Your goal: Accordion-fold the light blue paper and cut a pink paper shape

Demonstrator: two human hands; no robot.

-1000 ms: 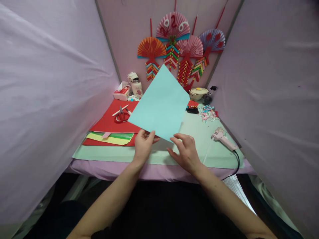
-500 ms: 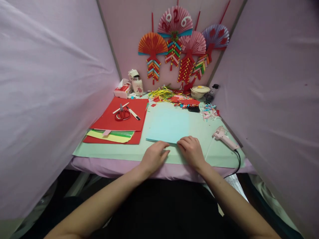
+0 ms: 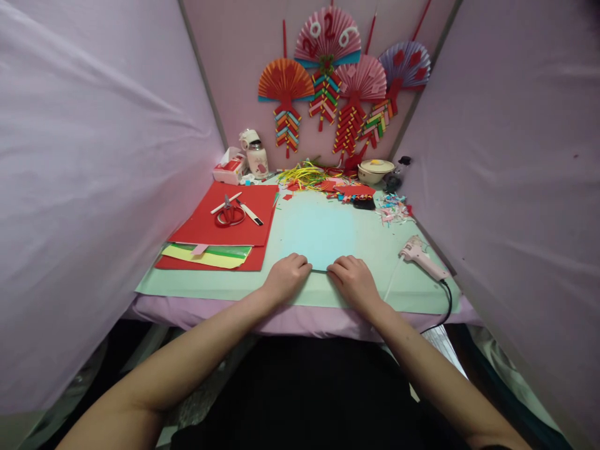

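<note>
A light blue paper sheet lies flat on the pale green mat in front of me. My left hand rests at the sheet's near edge with its fingers curled onto the paper. My right hand sits just beside it on the same near edge, fingers also bent and pinching the paper. The two hands are a few centimetres apart.
Red card sheets with red scissors, a white pen and yellow and green paper lie at left. A glue gun with a black cord lies at right. Paper scraps, a bowl, a jar and a tissue box line the back; paper fans hang on the wall.
The blue sheet, held up tilted a second ago, has been laid flat on the mat. Both hands have come together at its near edge and curled onto it.
</note>
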